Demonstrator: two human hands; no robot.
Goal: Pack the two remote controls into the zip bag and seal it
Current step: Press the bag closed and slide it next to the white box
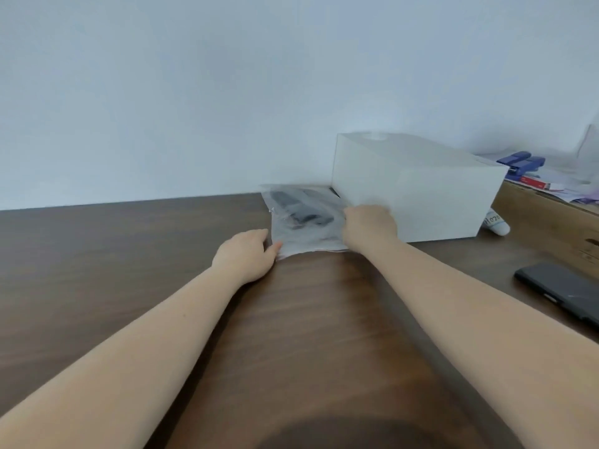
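Zip bag flat on the tabletop beside the white box, dark remotes inside. My left hand and right hand each have a grip pinching its near edge.

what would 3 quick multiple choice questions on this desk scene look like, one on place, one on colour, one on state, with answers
1. Where does the zip bag lie?
A. on the white box
B. on the table, left of the white box
C. on the black phone

2. What colour is the table?
A. white
B. dark brown
C. red

3. What are the hands doing?
A. both are on the bag's near edge
B. both are lifted clear of the bag
C. one holds the phone

Answers:
1 B, the bag rests flat on the wood beside the white box.
2 B, the wood grain is dark brown.
3 A, the left hand and right hand are on the near edge, with dark remote controls showing inside; the black phone lies untouched.
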